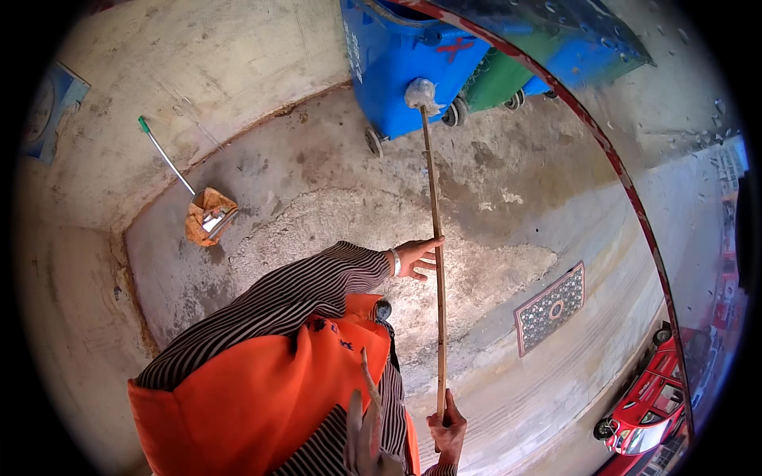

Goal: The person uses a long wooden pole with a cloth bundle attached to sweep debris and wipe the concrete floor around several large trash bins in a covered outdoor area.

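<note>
A long wooden pole [436,202] runs upright through the picture, with a pale plastic-wrapped bundle [422,95] at its top end, in front of a blue wheeled bin [390,77]. My right hand [447,429] grips the pole near its lower end. Higher up, my left hand [412,259] has its fingers spread, one digit's tip against the pole and the others loose beside it. Striped sleeves and an orange vest [256,392] fill the lower left. A greyish, glove-like thing [366,434] lies against the vest at the bottom; its exact kind is unclear.
More bins, green [500,80] and blue, stand at the top right. A long-handled scoop [209,217] rests on the stained concrete floor at left, near metal wire hooks by the wall. A patterned mat [550,308] lies at right, beyond it a red vehicle [647,398]. A curved red rim crosses the view.
</note>
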